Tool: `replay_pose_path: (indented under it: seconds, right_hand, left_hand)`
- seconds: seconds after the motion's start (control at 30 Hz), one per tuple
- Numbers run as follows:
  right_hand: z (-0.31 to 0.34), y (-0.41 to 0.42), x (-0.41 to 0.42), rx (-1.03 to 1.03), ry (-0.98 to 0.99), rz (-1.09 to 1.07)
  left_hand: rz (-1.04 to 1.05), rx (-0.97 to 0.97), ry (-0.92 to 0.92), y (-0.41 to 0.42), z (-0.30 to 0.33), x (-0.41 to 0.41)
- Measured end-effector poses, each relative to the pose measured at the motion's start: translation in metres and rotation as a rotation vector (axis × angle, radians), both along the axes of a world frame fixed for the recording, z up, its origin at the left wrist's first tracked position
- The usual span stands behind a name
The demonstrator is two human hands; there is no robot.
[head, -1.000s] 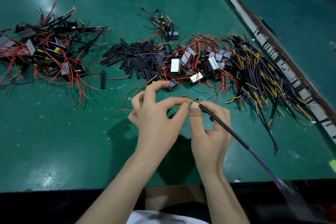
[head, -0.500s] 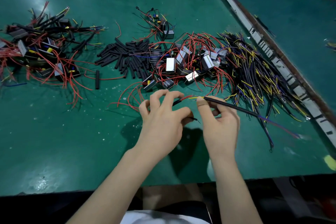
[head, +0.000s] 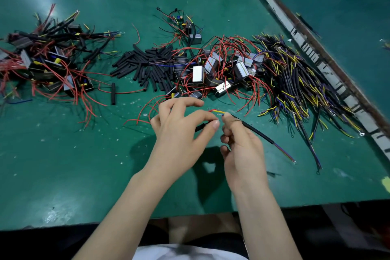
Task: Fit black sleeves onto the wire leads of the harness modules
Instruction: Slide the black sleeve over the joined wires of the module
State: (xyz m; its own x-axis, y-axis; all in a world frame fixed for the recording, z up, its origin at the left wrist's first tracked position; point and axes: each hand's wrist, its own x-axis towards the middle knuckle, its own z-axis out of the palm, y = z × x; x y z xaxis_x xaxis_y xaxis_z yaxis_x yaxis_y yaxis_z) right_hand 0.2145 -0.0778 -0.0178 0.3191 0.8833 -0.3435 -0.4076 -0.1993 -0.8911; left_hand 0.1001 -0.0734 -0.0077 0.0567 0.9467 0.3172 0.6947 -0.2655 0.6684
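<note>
The green table point(head: 63, 164) fills the frame and carries the work in heaps, which suggests the job is only partly through. At the upper left lies a pile of modules point(head: 48, 63) whose leads seem already sleeved in black, so I judge these finished. Across the middle right sits a bigger tangle of modules with bare red leads point(head: 219, 72), which look still to be done. Right of it sprawls a bundle of black cables with yellow and purple ends point(head: 295, 82). Between the two module piles, at upper centre, is the stock of loose black sleeves point(head: 147, 65), plentiful. Near frame centre the left hand point(head: 179, 133) pinches a short black sleeve point(head: 201, 127) between thumb and forefinger, other fingers spread; the right hand point(head: 242, 150) pinches a sleeved lead point(head: 257, 133) near its bared coloured tips, lower fingers curled. Whether the sleeve is on a wire yet I cannot tell.
</note>
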Motion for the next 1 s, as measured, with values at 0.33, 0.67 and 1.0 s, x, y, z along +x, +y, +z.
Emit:
replay_pose_path:
  seconds: [0.33, 0.67, 1.0]
  right_hand:
    - [0.003, -0.002, -0.009, -0.04, 0.273, 0.007]
    - [0.001, -0.009, -0.021, 0.163, 0.044, -0.128]
    - [-0.001, -0.011, -0.025, 0.209, -0.051, -0.18]
  left_hand:
    - [0.066, -0.048, -0.18, 0.0, -0.002, 0.002]
    - [0.151, 0.012, -0.2, -0.002, -0.003, 0.005]
    - [0.16, -0.019, -0.296, -0.005, 0.0, 0.009]
